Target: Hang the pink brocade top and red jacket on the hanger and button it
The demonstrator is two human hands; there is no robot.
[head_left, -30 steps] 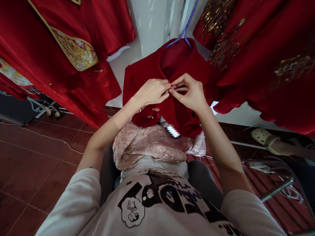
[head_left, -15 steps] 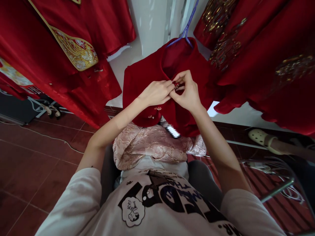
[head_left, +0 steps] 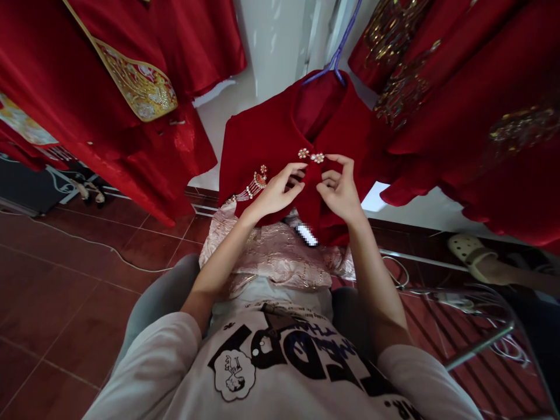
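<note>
A red jacket point(head_left: 271, 131) hangs from a purple hanger point(head_left: 336, 58) in front of me. At its neckline a flower-shaped clasp point(head_left: 311, 155) shows, joined across the front opening. My left hand point(head_left: 282, 189) is just below the clasp's left side, fingers curled and apart over the cloth. My right hand point(head_left: 341, 186) has its index fingertip at the clasp's right flower, the thumb lower and apart from it. Left of my left hand, a beaded tassel brooch point(head_left: 254, 185) lies on the jacket front. Pink brocade cloth point(head_left: 271, 251) covers my lap.
Red embroidered garments hang at the left point(head_left: 144, 87) and right point(head_left: 459, 116). A metal rack point(head_left: 481, 344) with white cables stands at the lower right, near another person's foot in a cream clog point(head_left: 470, 254). A cable crosses the tiled floor at left.
Both hands have moved down and apart from the neckline, uncovering the clasp. The tassel brooch now shows as my left arm has shifted. My left leg has swung outward.
</note>
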